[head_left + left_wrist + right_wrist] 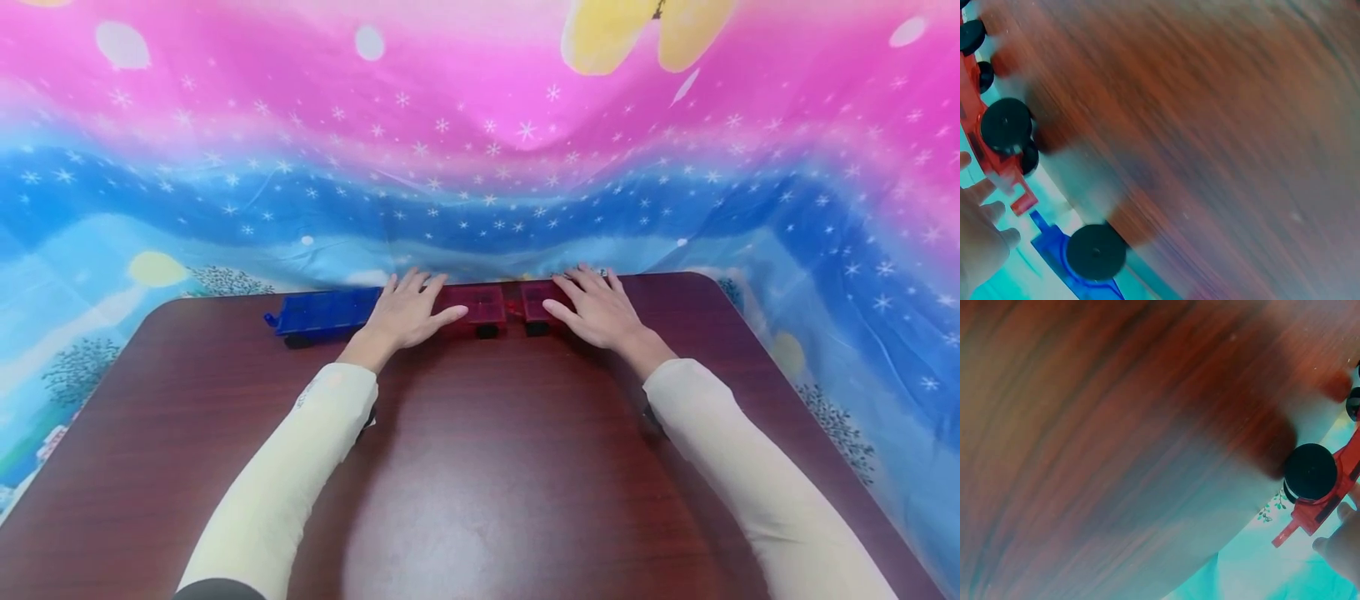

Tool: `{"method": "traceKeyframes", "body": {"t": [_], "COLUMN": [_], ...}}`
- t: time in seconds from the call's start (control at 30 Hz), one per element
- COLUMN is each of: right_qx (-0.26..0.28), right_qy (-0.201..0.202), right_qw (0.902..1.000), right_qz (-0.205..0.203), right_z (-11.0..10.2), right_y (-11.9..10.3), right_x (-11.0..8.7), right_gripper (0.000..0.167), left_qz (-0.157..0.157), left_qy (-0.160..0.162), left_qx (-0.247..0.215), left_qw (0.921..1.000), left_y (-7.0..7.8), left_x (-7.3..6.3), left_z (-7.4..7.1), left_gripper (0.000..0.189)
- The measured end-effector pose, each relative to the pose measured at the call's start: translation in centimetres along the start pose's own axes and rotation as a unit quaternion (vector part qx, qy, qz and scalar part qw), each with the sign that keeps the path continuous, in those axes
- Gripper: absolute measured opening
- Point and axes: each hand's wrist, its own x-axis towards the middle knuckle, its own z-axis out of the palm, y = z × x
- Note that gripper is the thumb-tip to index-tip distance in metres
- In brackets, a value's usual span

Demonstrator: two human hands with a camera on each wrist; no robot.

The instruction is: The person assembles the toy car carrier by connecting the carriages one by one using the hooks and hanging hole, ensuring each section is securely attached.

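Along the table's far edge stand toy wagons on black wheels: a blue wagon [322, 313] at left, a red wagon [486, 305] in the middle and another red wagon [534, 302] to its right. My left hand [403, 317], fingers spread, lies over where blue meets red and hides that part in the head view. In the left wrist view, the red wagon's hooked end [1024, 199] is close to the blue wagon's narrow tip [1039, 220]. Spread fingers of my right hand [600, 313] lie over the right-hand red wagon, whose end bar [1285, 534] shows in the right wrist view.
The dark wooden table [480, 467] has rounded far corners and a glossy reflection. A pink and blue patterned cloth [480, 167] hangs close behind the far edge and around both sides.
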Motion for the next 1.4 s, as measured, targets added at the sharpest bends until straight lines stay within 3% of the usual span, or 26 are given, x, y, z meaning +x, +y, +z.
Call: {"method": "traceKeyframes", "body": {"t": [0.37, 0.77, 1.4], "right_qx": [0.001, 0.004, 0.018], "right_qy": [0.003, -0.001, 0.002], "right_qw": [1.0000, 0.9999, 0.9993], "right_qz": [-0.003, -0.011, -0.032], "right_z": [-0.3, -0.2, -0.2], "right_y": [-0.4, -2.0, -5.8], "right_x": [0.4, 0.8, 2.2], "right_gripper": [0.084, 0.083, 0.080], "left_qz": [-0.025, -0.039, -0.077], "left_qy": [0.032, 0.042, 0.038], "left_qx": [-0.024, -0.007, -0.024], "left_qw": [0.9989, 0.9983, 0.9960], "left_y": [-2.4, -4.3, -8.0], "left_x": [-1.4, -3.5, -6.1], "left_z": [-0.6, -1.3, -2.0], "left_gripper": [0.090, 0.092, 0.097]}}
